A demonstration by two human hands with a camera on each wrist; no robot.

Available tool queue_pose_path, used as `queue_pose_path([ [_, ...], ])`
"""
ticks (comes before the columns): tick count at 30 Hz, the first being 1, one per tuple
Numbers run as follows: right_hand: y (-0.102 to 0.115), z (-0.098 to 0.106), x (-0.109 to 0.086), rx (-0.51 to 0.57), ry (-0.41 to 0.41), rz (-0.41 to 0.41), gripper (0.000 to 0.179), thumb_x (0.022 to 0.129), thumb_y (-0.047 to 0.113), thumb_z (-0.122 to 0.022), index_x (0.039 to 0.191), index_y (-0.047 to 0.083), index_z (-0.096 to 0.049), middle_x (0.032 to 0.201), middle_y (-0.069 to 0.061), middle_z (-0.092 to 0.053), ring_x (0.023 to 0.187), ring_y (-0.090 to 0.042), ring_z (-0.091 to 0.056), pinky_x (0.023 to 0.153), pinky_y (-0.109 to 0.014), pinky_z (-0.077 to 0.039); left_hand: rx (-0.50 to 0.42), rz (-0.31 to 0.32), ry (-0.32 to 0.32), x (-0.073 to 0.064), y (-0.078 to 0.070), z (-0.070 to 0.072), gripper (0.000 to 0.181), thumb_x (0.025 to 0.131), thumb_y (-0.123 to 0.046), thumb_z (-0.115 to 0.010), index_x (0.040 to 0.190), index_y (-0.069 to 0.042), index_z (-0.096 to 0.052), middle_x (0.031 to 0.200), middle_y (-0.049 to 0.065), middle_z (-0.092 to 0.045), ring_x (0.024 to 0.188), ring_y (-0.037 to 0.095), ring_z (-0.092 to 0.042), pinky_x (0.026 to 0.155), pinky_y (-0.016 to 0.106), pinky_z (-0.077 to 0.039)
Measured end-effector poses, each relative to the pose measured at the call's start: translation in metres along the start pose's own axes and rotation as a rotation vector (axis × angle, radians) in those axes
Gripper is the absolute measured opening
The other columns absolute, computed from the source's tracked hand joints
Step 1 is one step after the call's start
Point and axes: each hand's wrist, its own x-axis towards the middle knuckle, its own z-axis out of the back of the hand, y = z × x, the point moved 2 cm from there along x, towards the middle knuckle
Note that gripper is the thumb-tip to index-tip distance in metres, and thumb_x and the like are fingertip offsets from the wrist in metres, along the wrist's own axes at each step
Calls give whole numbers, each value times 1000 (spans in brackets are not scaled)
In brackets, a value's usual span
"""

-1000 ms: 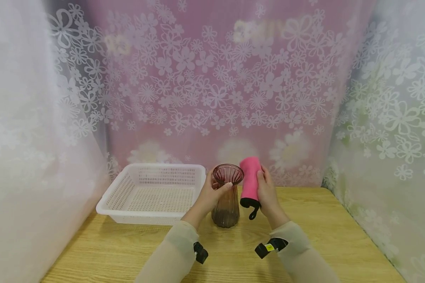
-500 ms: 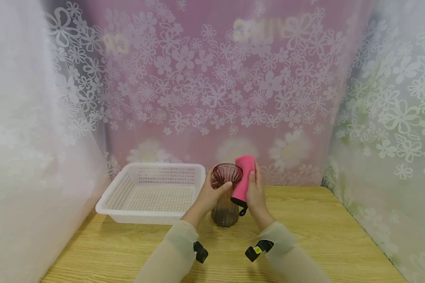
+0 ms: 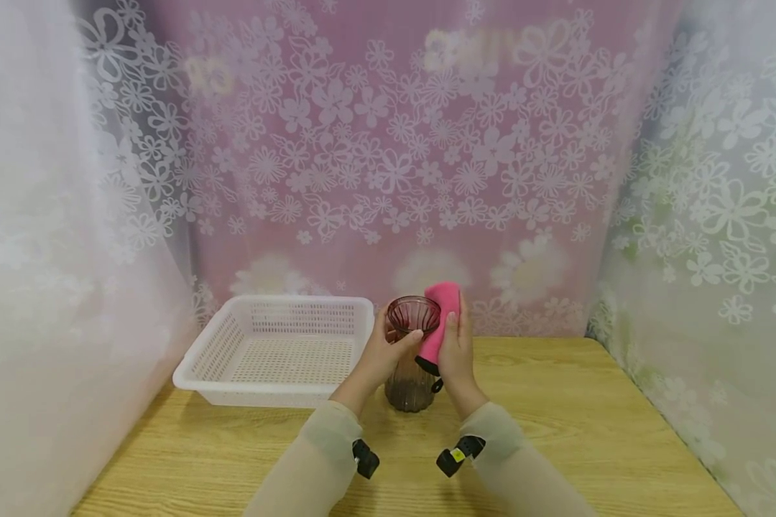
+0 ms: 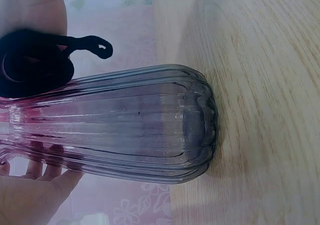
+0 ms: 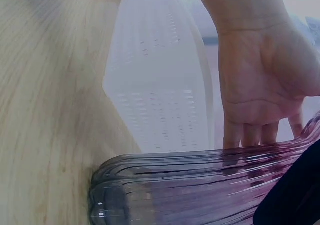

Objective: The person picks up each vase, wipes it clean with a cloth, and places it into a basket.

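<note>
A ribbed glass vase (image 3: 409,391), purple at the rim and smoky grey below, stands upright on the wooden table. My left hand (image 3: 376,359) holds its neck from the left, thumb across the front; fingers show behind the glass in the right wrist view. On the other side, my right hand (image 3: 456,353) grips a folded pink cloth (image 3: 442,316) with black edging and a small hanging loop. The cloth lies right against the vase's upper right side. In the left wrist view the vase's body (image 4: 135,122) fills the middle, beside the cloth's black edge (image 4: 37,60).
Left of the vase sits a white perforated plastic basket (image 3: 278,398), close to my left forearm. The wooden table (image 3: 556,438) extends to the right and front. A pink flowered curtain (image 3: 375,194) hangs behind, with pale sheets at both sides.
My right hand has moved left with the pink cloth, bringing it from beside the vase to its upper right side. The left hand and vase have stayed in place.
</note>
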Motion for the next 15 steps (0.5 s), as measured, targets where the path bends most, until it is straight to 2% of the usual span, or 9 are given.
queue_pose_path([
  [4, -5, 0, 0, -39, 3, -31, 52, 111, 36, -26, 162, 30, -17, 164, -7, -20, 147, -26, -23, 117, -51, -21, -5, 1, 2, 1, 1, 0, 86, 95, -30, -70, 161, -21, -15, 144, 19, -47, 126, 33, -51, 98, 49, -46],
  [7, -8, 0, -1, -61, 15, -59, 52, 111, 35, -25, 162, 26, -17, 165, -8, -18, 150, -27, -17, 119, -52, -17, -15, 11, 2, 1, 2, 0, 87, 95, -26, -70, 161, -21, -14, 147, 20, -45, 127, 34, -49, 99, 50, -45],
  [11, -11, 0, -3, -63, 43, -89, 53, 111, 35, -26, 161, 20, -22, 161, -13, -28, 146, -31, -28, 117, -53, -22, -10, 12, -1, 1, 2, 0, 85, 95, -27, -70, 161, -23, -15, 146, 19, -45, 125, 33, -50, 98, 48, -45],
  [15, -14, 0, -3, -53, 92, -128, 53, 111, 38, -26, 161, 21, -23, 154, -15, -38, 136, -32, -41, 112, -53, -31, 1, 6, -7, 1, 1, 0, 84, 95, -29, -70, 160, -24, -17, 145, 19, -47, 123, 31, -52, 98, 44, -46],
])
